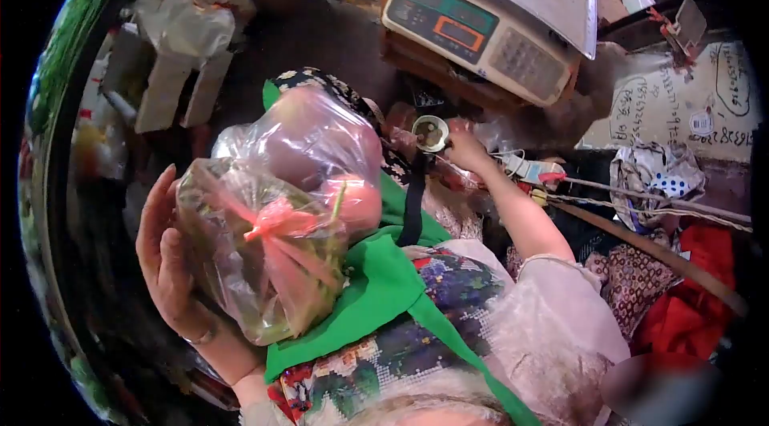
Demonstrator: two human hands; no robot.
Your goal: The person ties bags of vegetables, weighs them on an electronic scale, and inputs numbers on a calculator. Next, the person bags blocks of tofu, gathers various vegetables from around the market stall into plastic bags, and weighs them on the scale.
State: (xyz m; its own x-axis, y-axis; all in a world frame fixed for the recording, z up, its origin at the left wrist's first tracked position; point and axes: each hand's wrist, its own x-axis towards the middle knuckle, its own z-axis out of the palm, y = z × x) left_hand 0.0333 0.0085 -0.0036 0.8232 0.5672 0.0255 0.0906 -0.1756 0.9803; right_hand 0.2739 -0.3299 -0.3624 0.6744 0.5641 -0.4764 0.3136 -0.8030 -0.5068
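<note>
A clear plastic bag (264, 266) tied with a pink strip holds green vegetables. Behind it is a second clear bag (320, 133) with large, round, pinkish things inside. My left hand (164, 262) lies along the outer side of the bags, fingers stretched out, the palm turned toward them; how much weight it bears I cannot tell. Farther forward, my right hand (470, 153) is at the rim of a small pale cup (431, 134) with what look like coins in it. Its fingers are bent and seem to grip the edge, though partly hidden.
A weighing scale (473, 33) with a metal pan stands ahead on the right. Cardboard with handwriting (669, 101) lies at the far right, near a stick (649, 254) and red cloth (693, 298). Plastic-covered cardboard pieces (180, 49) stand on the left.
</note>
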